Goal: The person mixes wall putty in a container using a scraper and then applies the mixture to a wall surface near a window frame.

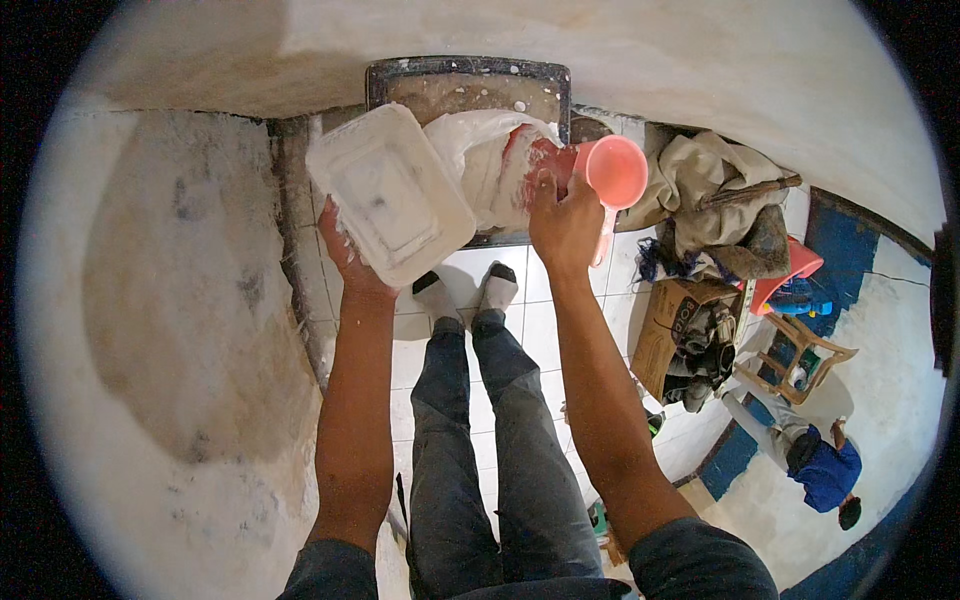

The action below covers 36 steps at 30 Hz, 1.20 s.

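Observation:
My left hand (350,250) holds a translucent white rectangular tub (445,215) by its lower left side. The tub is tilted, its base facing up toward me. My right hand (566,222) is closed at a pink dipper (617,168), whose round cup is beyond the fingers and whose handle runs down beside the hand. Just past my right thumb is a red piece (545,160) smeared with white; its full shape is hidden. It lies against an opened white plastic sack (470,128) with pale material inside. Under the sack is a dark-rimmed, white-spattered board (385,68).
Right of the board lies a heap of beige cloth (715,165) with a stick across it. Beyond are a cardboard box (660,330) of dark items, a pink plastic object (795,270) and a wooden stool (800,355). A person in blue (830,475) is farther right. A stained wall (180,280) rises at left.

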Each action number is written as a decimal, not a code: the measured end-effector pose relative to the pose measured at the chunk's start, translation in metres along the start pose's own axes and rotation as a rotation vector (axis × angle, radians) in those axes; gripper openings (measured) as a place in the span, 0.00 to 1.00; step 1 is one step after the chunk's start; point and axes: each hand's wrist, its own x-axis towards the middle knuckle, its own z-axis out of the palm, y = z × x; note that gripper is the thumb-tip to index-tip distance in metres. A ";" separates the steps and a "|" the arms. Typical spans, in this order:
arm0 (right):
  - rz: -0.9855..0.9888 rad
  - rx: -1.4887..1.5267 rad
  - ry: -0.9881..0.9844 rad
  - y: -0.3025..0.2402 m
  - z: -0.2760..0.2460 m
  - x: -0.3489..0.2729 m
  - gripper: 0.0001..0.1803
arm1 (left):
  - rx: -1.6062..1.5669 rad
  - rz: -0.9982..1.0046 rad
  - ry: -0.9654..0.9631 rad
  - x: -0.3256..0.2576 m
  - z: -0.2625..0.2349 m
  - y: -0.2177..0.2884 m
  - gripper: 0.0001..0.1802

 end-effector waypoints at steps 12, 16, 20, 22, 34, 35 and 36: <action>0.035 0.424 -0.151 0.000 0.027 -0.002 0.12 | 0.016 -0.053 0.043 0.011 -0.003 0.000 0.40; 0.105 0.402 -0.197 -0.005 0.033 -0.001 0.12 | 0.014 -0.061 0.059 0.014 -0.006 0.000 0.40; 0.111 0.422 -0.200 0.001 0.042 0.001 0.13 | 0.020 -0.064 0.085 0.013 -0.002 0.000 0.39; 0.138 0.536 -0.210 0.008 0.047 0.001 0.13 | 0.008 -0.078 0.073 0.013 0.000 -0.001 0.39; 0.322 0.831 -0.268 0.006 0.048 -0.001 0.12 | 0.018 -0.091 0.113 0.009 -0.001 -0.003 0.38; 0.329 0.867 -0.270 0.007 0.049 -0.002 0.12 | 0.029 -0.097 0.140 0.008 0.001 -0.003 0.38; 0.327 0.868 -0.272 0.010 0.050 -0.002 0.12 | 0.029 -0.094 0.141 0.011 -0.005 -0.002 0.38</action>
